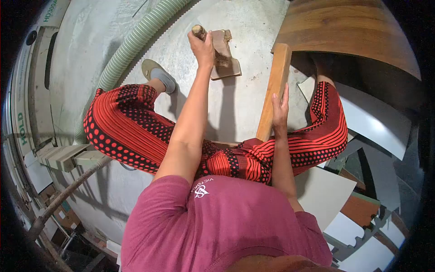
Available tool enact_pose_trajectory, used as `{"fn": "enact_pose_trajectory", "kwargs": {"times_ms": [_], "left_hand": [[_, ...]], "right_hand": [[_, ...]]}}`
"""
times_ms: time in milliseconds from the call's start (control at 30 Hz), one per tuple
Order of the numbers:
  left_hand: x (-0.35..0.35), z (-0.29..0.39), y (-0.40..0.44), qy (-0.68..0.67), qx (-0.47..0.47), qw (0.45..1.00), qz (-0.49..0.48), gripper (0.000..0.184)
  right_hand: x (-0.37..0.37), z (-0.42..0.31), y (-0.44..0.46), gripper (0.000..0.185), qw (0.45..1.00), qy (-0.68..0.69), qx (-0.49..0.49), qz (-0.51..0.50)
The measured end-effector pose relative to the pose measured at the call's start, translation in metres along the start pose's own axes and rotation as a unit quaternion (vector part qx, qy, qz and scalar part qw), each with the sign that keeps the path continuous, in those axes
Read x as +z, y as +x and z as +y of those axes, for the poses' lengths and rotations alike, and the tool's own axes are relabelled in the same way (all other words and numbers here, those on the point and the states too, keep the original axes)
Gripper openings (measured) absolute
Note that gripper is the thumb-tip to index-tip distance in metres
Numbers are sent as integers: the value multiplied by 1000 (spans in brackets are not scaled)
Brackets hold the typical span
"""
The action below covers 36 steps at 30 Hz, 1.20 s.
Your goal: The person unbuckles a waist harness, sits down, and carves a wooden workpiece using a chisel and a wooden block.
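Note:
My left hand (202, 49) is closed round a wooden handle (198, 31) whose pale round end points up at me. The handle's far end is hard to make out against a brown wooden block (231, 68), which stands just beyond my hand over the pale floor. My right hand (280, 109) grips a long wooden bar (274, 86), thumb on its upper face and fingers along the right side. The bar slopes up and away from between my legs, and its far end is beside a curved wood-grain panel (344, 27).
A ribbed green hose (131, 45) curves along the left. A metal pole (68, 192) and a wooden piece (74, 156) are by my left leg. White sheets (371, 118) and several board offcuts (360, 208) lie at right. Long boxed boards (27, 113) line the far left.

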<state>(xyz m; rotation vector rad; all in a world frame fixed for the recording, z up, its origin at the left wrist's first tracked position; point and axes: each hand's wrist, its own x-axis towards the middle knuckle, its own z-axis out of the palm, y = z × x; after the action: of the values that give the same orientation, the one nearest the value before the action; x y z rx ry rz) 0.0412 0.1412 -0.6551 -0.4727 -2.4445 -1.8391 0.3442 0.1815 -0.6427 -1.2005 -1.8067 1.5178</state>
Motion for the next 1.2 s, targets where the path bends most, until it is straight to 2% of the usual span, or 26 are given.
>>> {"fn": "enact_pose_trajectory", "kwargs": {"times_ms": [100, 167, 233, 300, 367, 433, 500, 533, 600, 633, 700, 833, 900, 967, 1033, 1100, 1167, 1200], "left_hand": [[-14, 5, -13, -20, -6, 999, 25, 44], [-22, 9, -25, -21, -115, 991, 58, 44], [-25, -2, -33, -38, -119, 989, 82, 46], [-28, -9, -36, -46, -125, 982, 131, 48], [-29, -12, -40, -72, -134, 981, 120, 47], [-29, -8, -45, -36, -103, 984, 144, 47], [-22, 2, -46, -52, -92, 989, 106, 47], [-17, 4, -47, -61, -95, 989, 93, 46], [-11, 6, -49, -77, -105, 988, 78, 46], [-9, 5, -50, -83, -111, 988, 71, 45], [-2, -1, -48, -96, -122, 986, 62, 45], [4, -16, -67, -113, -166, 979, 49, 44], [1, -14, -66, -123, -176, 975, 48, 43], [-2, -15, -60, -133, -183, 973, 52, 43], [-4, -19, -60, -141, -196, 969, 53, 42], [-7, -24, -67, -147, -217, 964, 54, 41], [-8, -27, -69, -156, -232, 958, 59, 41], [-10, -27, -67, -160, -236, 957, 61, 41]], "right_hand": [[2, -1, -1, 65, 999, 14, -30, -10], [6, -10, -1, 66, 999, 14, -33, -22], [15, -38, -1, 67, 999, 16, -38, -29], [33, -87, 0, 68, 993, -22, -71, -90], [57, -128, 2, 71, 977, -105, -114, -145], [81, -182, -4, 75, 956, -154, -17, -250], [123, -177, -2, 74, 904, -220, -243, -273], [142, -163, 4, 74, 910, -220, -237, -260], [166, -144, 15, 77, 880, -301, -294, -220], [168, -141, 17, 77, 883, -301, -289, -214], [165, -155, 19, 76, 877, -344, -190, -277], [167, -165, 6, 74, 886, -303, -246, -249], [177, -146, 18, 74, 889, -296, -235, -260], [184, -139, 25, 74, 871, -353, -244, -239], [189, -138, 17, 72, 886, -332, -215, -243], [181, -148, 10, 71, 895, -279, -245, -246], [184, -138, 12, 72, 895, -276, -247, -249], [190, -124, 19, 73, 896, -293, -217, -255]]}}
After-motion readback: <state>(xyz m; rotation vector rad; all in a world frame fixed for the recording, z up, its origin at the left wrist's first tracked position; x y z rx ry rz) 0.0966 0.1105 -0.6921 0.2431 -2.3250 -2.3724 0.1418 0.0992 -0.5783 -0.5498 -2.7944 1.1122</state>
